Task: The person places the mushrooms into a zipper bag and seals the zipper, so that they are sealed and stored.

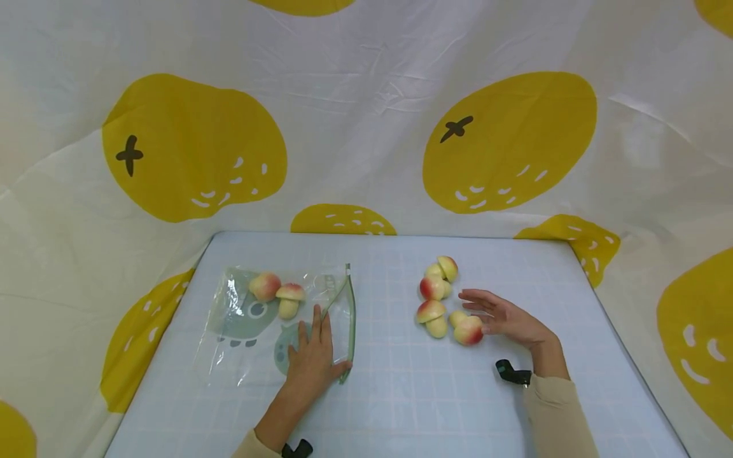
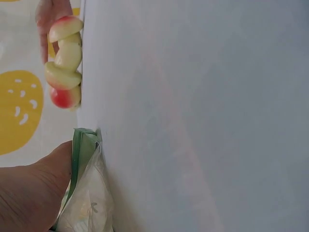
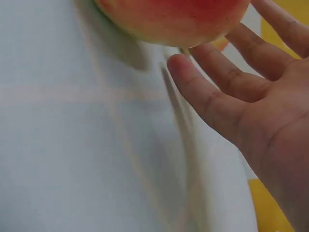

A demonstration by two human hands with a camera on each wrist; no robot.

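Mushroom nearest my right-wrist camera, just left of right hand; I cannot confirm contact. Fingers loose, grasping nothing. Left hand: fingers extended on bag, two mushrooms nearby.

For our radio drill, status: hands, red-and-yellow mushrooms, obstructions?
Left hand rests on green-edged clear plastic bag; right hand, loosely open, beside nearest red-and-yellow mushroom. Two mushrooms within bag's outline, four outside. No obstruction visible by right hand.
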